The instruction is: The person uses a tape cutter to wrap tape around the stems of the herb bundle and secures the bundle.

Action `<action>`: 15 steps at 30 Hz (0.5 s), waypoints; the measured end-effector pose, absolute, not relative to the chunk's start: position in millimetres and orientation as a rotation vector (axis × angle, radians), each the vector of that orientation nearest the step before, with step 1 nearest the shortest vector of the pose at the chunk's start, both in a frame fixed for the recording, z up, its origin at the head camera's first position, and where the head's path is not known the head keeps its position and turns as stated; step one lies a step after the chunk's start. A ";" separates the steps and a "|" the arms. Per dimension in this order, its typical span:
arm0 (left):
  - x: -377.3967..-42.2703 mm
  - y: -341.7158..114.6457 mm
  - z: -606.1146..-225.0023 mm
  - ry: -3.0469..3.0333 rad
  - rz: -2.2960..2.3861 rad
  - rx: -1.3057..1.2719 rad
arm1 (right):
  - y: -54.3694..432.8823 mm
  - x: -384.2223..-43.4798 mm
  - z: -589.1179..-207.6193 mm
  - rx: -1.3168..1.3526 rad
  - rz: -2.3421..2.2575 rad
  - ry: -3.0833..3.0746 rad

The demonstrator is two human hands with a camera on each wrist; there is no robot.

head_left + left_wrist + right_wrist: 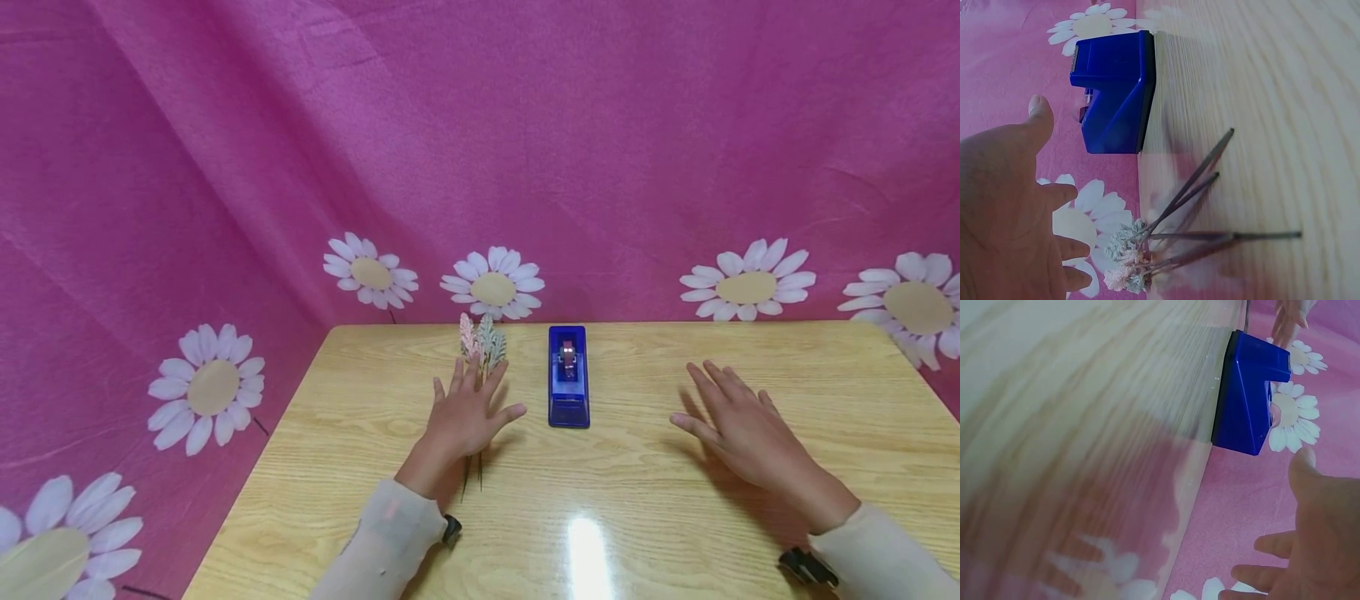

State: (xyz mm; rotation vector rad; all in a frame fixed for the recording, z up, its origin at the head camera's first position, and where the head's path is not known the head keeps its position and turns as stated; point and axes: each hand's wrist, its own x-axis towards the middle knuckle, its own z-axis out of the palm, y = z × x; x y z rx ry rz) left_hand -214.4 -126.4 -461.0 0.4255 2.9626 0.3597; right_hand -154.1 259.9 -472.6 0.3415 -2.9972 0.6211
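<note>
My left hand [463, 417] hovers over a small bunch of artificial flower sprigs [491, 342], fingers spread and holding nothing. Pink and grey-green heads show past its fingertips, and thin dark stems [1197, 237] lie on the wood below it. Between my hands, toward the back of the table, stands a blue tape dispenser [568, 400]; its slanted side shows in both wrist views. To the right of the dispenser, my right hand [750, 437] is held above the table, palm down with fingers extended and nothing in them.
The light wood table [637, 500] has a bright glare spot near the front. Behind it and to its left hangs a magenta cloth [570, 150] printed with large white daisies. A dark band [806, 568] sits at my right wrist.
</note>
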 end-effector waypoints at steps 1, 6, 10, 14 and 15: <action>-214.8 -125.6 -461.2 2.962 0.357 0.429 | 259.4 -154.3 -472.5 0.346 0.625 -2.993; -216.9 -121.3 -462.5 2.959 0.370 0.444 | 256.4 -155.8 -471.3 0.365 0.640 -2.970; -218.3 -117.0 -463.4 2.961 0.366 0.460 | 253.7 -157.2 -471.0 0.386 0.633 -2.964; -219.7 -112.2 -463.1 2.948 0.402 0.474 | 251.3 -158.5 -471.0 0.411 0.637 -2.957; -220.0 -111.1 -462.9 2.943 0.413 0.476 | 250.7 -158.8 -471.0 0.417 0.642 -2.955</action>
